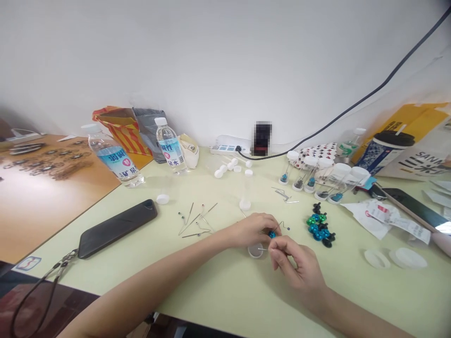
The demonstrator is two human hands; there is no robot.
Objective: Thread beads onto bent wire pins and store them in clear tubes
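My left hand (pixel 254 229) is closed around a small blue metal part (pixel 271 234), most of it hidden by the fingers. A thin bent wire (pixel 282 225) with a dark tip sticks out beside it. My right hand (pixel 296 263) is just right of it, its fingers curled in a pinch. From those fingertips a thin silver rod (pixel 262 249) points left. Under my left hand lies a round white-rimmed lid or container (pixel 255 250). Several metal wires (pixel 198 220) are spread left of the hands. A cluster of blue, green and black metal parts (pixel 320 230) is to the right.
Clear tubes with white caps (pixel 310 161) stand at the back right, near a drink cup (pixel 384 145). Bent metal keys (pixel 282 193) lie before them. Two water bottles (pixel 171 148) and a black power bank-like slab (pixel 118 227) are left. A cable (pixel 338 112) crosses the wall.
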